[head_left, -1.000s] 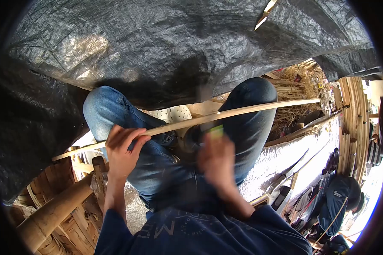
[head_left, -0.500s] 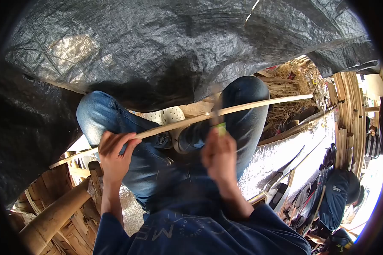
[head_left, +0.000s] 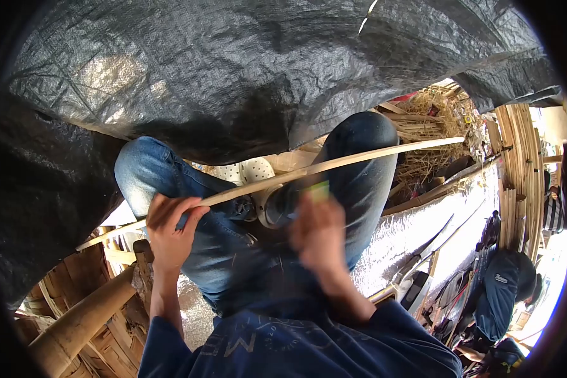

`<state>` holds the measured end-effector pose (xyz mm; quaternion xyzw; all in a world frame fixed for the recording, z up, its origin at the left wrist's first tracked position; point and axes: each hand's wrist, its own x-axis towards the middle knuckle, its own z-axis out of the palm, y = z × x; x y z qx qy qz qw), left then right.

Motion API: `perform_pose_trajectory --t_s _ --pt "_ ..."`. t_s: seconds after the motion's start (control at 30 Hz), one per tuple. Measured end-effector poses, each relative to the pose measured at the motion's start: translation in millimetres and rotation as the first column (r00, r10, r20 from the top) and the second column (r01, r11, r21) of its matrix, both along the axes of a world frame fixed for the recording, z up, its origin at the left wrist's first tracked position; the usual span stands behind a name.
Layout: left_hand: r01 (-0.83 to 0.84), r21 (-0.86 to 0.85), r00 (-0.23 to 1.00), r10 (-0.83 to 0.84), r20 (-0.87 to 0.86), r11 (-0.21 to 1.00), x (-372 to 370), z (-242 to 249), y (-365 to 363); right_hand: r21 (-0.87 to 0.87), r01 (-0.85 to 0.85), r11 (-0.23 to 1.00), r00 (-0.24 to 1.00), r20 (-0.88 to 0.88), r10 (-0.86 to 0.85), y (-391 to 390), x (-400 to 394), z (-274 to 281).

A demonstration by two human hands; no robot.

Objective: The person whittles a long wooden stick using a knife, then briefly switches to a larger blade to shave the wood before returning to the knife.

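Note:
A long pale strip of wood or bamboo (head_left: 353, 160) lies slantwise across my knees, its right end higher in the view. My left hand (head_left: 172, 230) is closed round the strip near its left part, beside my left thigh. My right hand (head_left: 320, 233), smeared by motion, is closed on a tool with a yellow-green handle (head_left: 319, 191), just below the middle of the strip. The tool's blade is too blurred to make out.
A dark plastic sheet (head_left: 220, 69) hangs in front of my knees. Straw and shavings (head_left: 431, 129) lie beyond the right knee. A thick bamboo pole (head_left: 82, 315) is at lower left, upright slats (head_left: 520, 164) at right, and a dark bag (head_left: 498, 296) at lower right.
My right hand and the tool have shifted slightly left and down. My left hand stays on the strip, which has hardly moved.

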<state>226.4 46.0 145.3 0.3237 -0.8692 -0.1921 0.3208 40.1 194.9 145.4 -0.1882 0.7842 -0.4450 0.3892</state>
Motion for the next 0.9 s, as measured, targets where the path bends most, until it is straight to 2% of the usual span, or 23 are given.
perform_pose_trajectory --t_s 0.03,0.1,0.17,0.2,0.27,0.3,0.33,0.37,0.4,0.43,0.47,0.5,0.53,0.57,0.6,0.63,0.7,0.73,0.77,0.8,0.83,0.87,0.9 --pt "-0.007 0.011 1.0 0.007 0.001 1.0 0.6 0.4 0.4 0.001 -0.004 1.0 1.0 0.002 0.004 3.8 6.4 -6.8" --pt "-0.01 0.017 1.0 0.01 0.007 1.0 0.3 0.1 0.1 -0.206 0.145 0.968 0.968 0.232 -0.095 21.5 30.7 -39.4" --pt "-0.005 0.022 1.0 0.005 0.014 1.0 -1.0 -0.1 1.9 -0.361 0.334 0.871 0.873 0.466 -0.142 28.8 44.8 -51.4" --pt "-0.01 0.021 1.0 0.01 -0.003 1.0 -0.9 -0.4 2.2 -0.364 0.337 0.868 0.872 0.468 -0.142 30.6 30.1 -57.5" --pt "-0.019 0.019 1.0 0.019 -0.01 1.0 2.2 0.8 1.4 -0.553 0.374 0.744 0.744 0.658 0.115 23.4 -11.7 -51.7" --pt "-0.014 0.022 1.0 0.014 -0.004 1.0 2.3 0.1 1.3 -0.551 0.369 0.748 0.743 0.659 0.12 23.9 -8.2 -52.5" --pt "-0.01 0.027 1.0 0.01 0.001 1.0 2.5 -0.4 1.8 -0.537 -0.05 0.842 0.993 0.064 0.1 25.7 -2.2 -53.1" --pt "-0.008 0.021 1.0 0.008 0.003 1.0 2.6 0.0 1.6 -0.261 -0.368 0.892 0.813 -0.555 0.173 26.3 3.2 -52.7" --pt "-0.013 0.021 1.0 0.013 0.002 1.0 2.3 -0.3 2.5 0.155 -0.44 0.884 0.285 -0.91 0.301 26.9 5.2 -52.9" --pt "-0.015 0.022 1.0 0.015 -0.011 1.0 2.5 -0.3 3.6 0.154 -0.443 0.883 0.286 -0.909 0.302 27.4 2.7 -58.1" --pt "-0.013 0.015 1.0 0.013 -0.022 1.0 3.0 0.9 2.1 -0.098 -0.338 0.936 0.564 -0.817 0.118 26.0 -2.3 -69.9" --pt "-0.014 0.011 1.0 0.014 -0.016 1.0 4.1 1.9 1.1 -0.309 -0.161 0.937 0.779 -0.623 -0.071 24.9 -6.1 -82.9" --pt "-0.022 0.02 1.0 0.022 -0.013 1.0 4.6 1.9 2.1 -0.452 0.059 0.89 0.903 -0.356 -0.241 24.8 -7.7 -90.7" --pt "-0.031 0.031 0.999 0.031 -0.014 0.999 4.4 0.6 4.2 -0.449 0.052 0.892 0.904 -0.359 -0.233 29.0 -5.3 -94.2" --pt "-0.033 0.036 0.999 0.033 -0.016 0.999 5.5 0.2 5.6 -0.31 -0.183 0.933 0.814 -0.58 -0.033 38.0 2.5 -96.1" --pt "-0.037 -0.011 0.999 0.037 -0.013 0.999 5.0 -0.3 5.0 -0.121 -0.378 0.918 0.644 -0.746 0.167 46.9 9.8 -97.4" --pt "-0.031 -0.054 0.999 0.03 -0.019 0.998 2.8 -1.4 6.4 0.345 -0.578 0.739 0.149 -0.846 0.512 59.9 15.6 -96.7" --pt "-0.031 -0.084 0.999 0.03 -0.012 0.996 3.4 -2.5 7.8 0.348 -0.567 0.747 0.151 -0.847 0.509 59.8 13.6 -96.3" --pt "-0.027 -0.112 1.0 0.027 0.0 0.993 4.3 -3.6 8.6 0.077 -0.522 0.85 0.497 -0.783 0.376 60.1 13.6 -95.8" --pt "-0.016 -0.108 1.0 0.016 0.0 0.994 3.9 -4.0 8.7 -0.173 -0.379 0.909 0.774 -0.597 0.209 59.9 12.5 -95.0" --pt "-0.019 -0.117 1.0 0.019 -0.001 0.993 3.8 -3.4 10.0 -0.364 -0.16 0.917 0.947 -0.32 0.039 59.6 9.9 -93.0" --pt "-0.023 -0.124 1.0 0.023 -0.001 0.992 4.7 -2.1 12.2 -0.471 0.108 0.876 0.993 0.014 -0.115 59.9 7.7 -89.5" --pt "-0.013 -0.145 1.0 0.015 0.01 0.989 4.3 -1.6 10.9 -0.491 0.382 0.783 0.91 0.348 -0.225 55.8 1.0 -85.7"
